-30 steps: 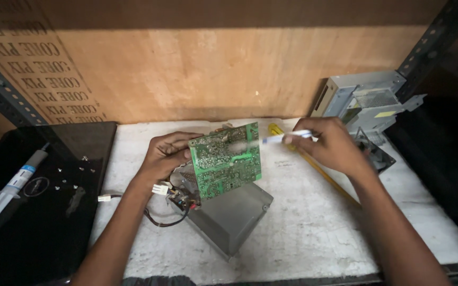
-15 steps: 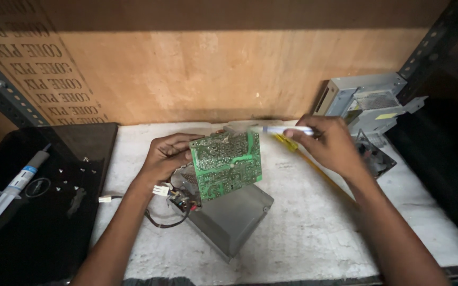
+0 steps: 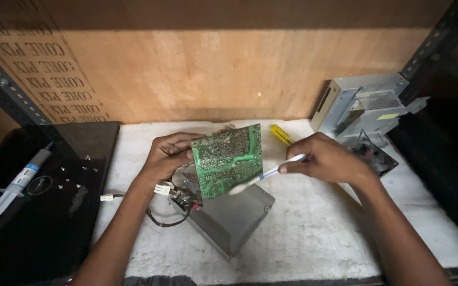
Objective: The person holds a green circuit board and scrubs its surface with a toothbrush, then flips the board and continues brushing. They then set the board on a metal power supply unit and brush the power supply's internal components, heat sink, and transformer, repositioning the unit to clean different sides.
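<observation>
On the white bench (image 3: 314, 249), grey metal case (image 3: 234, 220) lies flat; green circuit board (image 3: 228, 161) stands tilted above it, left hand (image 3: 166, 156) closed around its rear edge; right hand (image 3: 327, 159) pinches a thin brush (image 3: 266, 173), tip at board's lower edge. Risks, judged: one-handed hold lets board slip; hard strokes could bend solder joints, strain wires (image 3: 160, 214).
</observation>
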